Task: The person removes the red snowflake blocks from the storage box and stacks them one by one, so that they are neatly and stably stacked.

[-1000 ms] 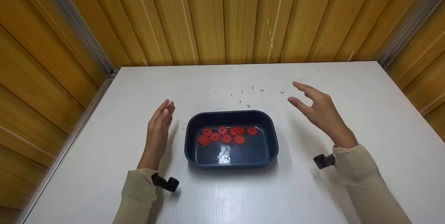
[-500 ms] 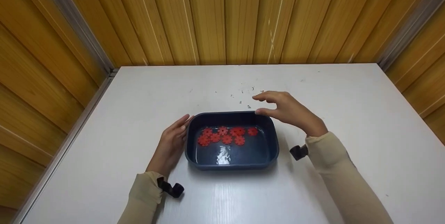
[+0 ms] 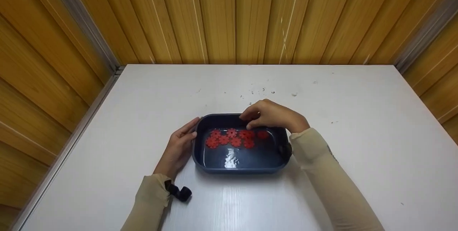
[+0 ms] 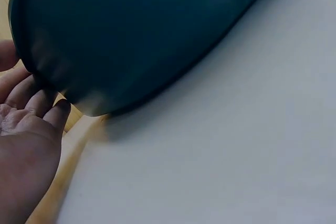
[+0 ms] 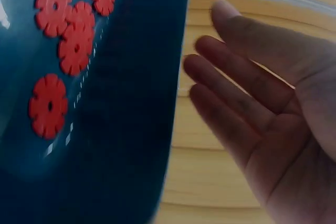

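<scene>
Several red notched discs (image 3: 235, 142) lie in the dark blue tray (image 3: 250, 157), many overlapping and bunched toward its far side, so a tilt or jolt would likely send them sliding across the smooth, shiny bottom. The tray sits on the white surface (image 3: 107, 152), and a push from one side with no counterpressure from the other could skid or twist it. A lift from here would be risky too: the left hand (image 3: 179, 147) merely touches the outside of the left wall, its fingers lying against it and the thumb near the rim, which looks too light a hold to bear the weight alone. The right hand (image 3: 275, 115) is at the far right corner, thumb and fingers well apart and loosely bent, with nothing between them. The right wrist view shows its fingertips just outside the wall with a gap, though whether any part of this hand meets the rim cannot be told. The black wrist-worn camera (image 3: 285, 149) there appears close to the right wall and could knock it if it dips lower.
</scene>
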The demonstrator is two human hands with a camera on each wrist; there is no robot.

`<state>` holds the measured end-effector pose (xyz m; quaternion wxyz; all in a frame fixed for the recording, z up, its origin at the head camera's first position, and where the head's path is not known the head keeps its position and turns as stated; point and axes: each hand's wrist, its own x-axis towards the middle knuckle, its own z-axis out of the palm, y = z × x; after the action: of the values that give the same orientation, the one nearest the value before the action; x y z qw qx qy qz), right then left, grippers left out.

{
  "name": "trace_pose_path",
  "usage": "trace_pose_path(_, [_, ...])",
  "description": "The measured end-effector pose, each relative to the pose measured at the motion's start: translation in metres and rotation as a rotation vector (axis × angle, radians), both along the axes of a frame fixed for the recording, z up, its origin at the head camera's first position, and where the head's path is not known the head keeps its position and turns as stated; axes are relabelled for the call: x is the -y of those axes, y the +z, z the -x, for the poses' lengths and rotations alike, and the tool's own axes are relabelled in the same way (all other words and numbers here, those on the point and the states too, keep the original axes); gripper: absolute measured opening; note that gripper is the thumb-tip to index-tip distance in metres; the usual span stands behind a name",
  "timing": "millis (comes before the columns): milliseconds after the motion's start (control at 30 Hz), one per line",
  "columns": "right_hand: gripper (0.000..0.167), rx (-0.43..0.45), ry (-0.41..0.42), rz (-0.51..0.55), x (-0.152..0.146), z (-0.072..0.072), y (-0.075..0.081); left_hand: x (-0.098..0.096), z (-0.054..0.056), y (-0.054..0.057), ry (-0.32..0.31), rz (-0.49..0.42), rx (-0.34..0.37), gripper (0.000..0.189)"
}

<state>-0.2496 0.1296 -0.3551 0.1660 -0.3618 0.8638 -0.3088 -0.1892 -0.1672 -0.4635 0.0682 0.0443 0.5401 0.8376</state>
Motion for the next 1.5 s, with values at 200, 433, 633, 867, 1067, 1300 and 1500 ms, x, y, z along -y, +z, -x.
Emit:
trace_pose_path(200, [0.034,0.049,0.037,-0.101,0.014,0.003,-0.007,-0.004,0.000,0.000,-0.001,-0.019,0.003,0.054])
trace_pose_path(433, [0.036,0.089,0.032,-0.219,0.027,0.001,-0.019,-0.007,-0.002,0.000,-0.004,-0.027,0.003,0.053])
trace_pose_path(633, [0.039,0.130,-0.014,-0.266,0.033,-0.001,-0.027,-0.009,0.000,0.001,-0.001,-0.028,0.005,0.053])
trace_pose_path(867, [0.037,0.046,0.028,-0.262,0.037,-0.006,-0.035,-0.010,0.000,0.001,-0.006,0.003,0.003,0.053])
trace_pose_path(1067, [0.036,0.016,0.025,-0.287,0.039,-0.009,-0.039,-0.010,0.001,0.001,-0.005,-0.024,0.010,0.053])
trace_pose_path(1300, [0.029,0.025,0.013,-0.326,0.041,-0.012,-0.042,-0.010,0.001,0.001,-0.010,-0.032,0.018,0.053])
trace_pose_path(1500, [0.025,0.040,-0.012,-0.333,0.043,-0.013,-0.041,-0.008,0.002,0.001,-0.016,-0.033,0.015,0.053])
